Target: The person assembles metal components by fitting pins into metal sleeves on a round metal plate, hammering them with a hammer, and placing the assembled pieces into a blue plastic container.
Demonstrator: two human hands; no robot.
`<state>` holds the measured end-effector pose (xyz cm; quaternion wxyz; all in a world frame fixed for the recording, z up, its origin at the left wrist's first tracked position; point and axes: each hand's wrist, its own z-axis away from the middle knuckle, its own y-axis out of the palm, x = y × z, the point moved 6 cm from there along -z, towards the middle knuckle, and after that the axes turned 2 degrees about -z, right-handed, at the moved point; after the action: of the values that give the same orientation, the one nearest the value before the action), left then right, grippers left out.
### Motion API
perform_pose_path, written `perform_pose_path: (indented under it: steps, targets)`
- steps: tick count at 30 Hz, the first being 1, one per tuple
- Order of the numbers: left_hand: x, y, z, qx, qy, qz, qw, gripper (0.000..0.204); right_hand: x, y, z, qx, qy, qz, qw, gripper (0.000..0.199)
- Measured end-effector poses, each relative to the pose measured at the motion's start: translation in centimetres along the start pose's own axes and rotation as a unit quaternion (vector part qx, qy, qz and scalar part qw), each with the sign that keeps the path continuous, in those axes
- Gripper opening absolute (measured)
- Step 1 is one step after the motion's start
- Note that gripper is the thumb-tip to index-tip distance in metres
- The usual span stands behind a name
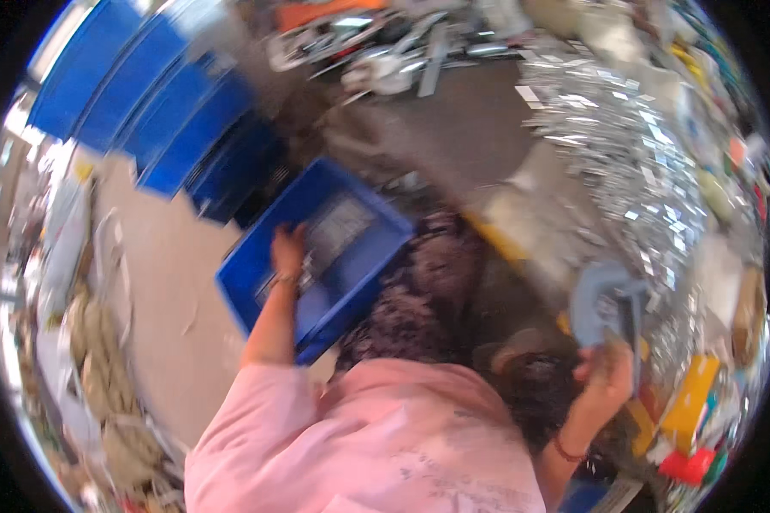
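Motion blurs the view. My left hand (289, 250) reaches into a blue plastic bin (370, 278) in front of my knees. Its fingers look apart, close to the bin's left inner wall. Beside it in the bin lies a grey, flat block of small parts (344, 224); whether my fingers touch anything there is unclear. Out to the right, my right hand (607, 374) is closed on the lower end of a grey-blue plastic piece (586, 299). That piece has a rounded, ring-like outline and a straight side; its exact kind is too smeared to tell.
Several blue bins (158, 103) stand in a row at the far left. A wide heap of shiny silvery strips (624, 145) covers the right, with more scrap (393, 64) at the far side. Yellow pieces (691, 402) and a red one (686, 467) lie at the near right. Beige sacks (103, 385) line the left.
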<state>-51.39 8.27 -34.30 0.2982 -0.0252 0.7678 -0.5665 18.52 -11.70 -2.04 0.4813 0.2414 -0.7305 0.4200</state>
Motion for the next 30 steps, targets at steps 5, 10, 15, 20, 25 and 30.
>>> perform_pose_path:
  steps: [5, 10, 15, 20, 25, 30]
  targets:
    - [-23.7, -8.6, 1.1, -0.041, 0.074, 0.251, 0.964, 0.033, 0.1, -0.2, 1.7, -0.007, 0.058, -0.087, 0.995, 0.018]
    - [-46.2, -17.8, 8.4, 0.135, 0.312, 0.412, 0.845, 0.010, 1.2, -0.3, 1.5, 0.006, 0.025, -0.098, 0.995, 0.017]
    - [-60.4, -17.3, 16.5, 0.220, 0.564, 0.342, 0.719, 0.023, 1.0, -0.3, 1.1, 0.037, 0.015, -0.123, 0.992, 0.019]
    - [-64.3, -13.7, 17.6, 0.176, 0.653, 0.165, 0.718, 0.017, 3.7, -4.8, 2.0, 0.018, -0.065, -0.034, 0.997, 0.019]
    - [-63.5, -14.6, 18.0, 0.205, 0.613, 0.233, 0.727, 0.014, 2.0, -13.7, -0.3, -0.129, -0.037, 0.159, 0.978, 0.023]
    - [-62.3, -18.8, 23.2, 0.273, 0.579, 0.324, 0.697, 0.013, -2.0, -17.4, -8.9, -0.131, 0.012, 0.347, 0.929, 0.030]
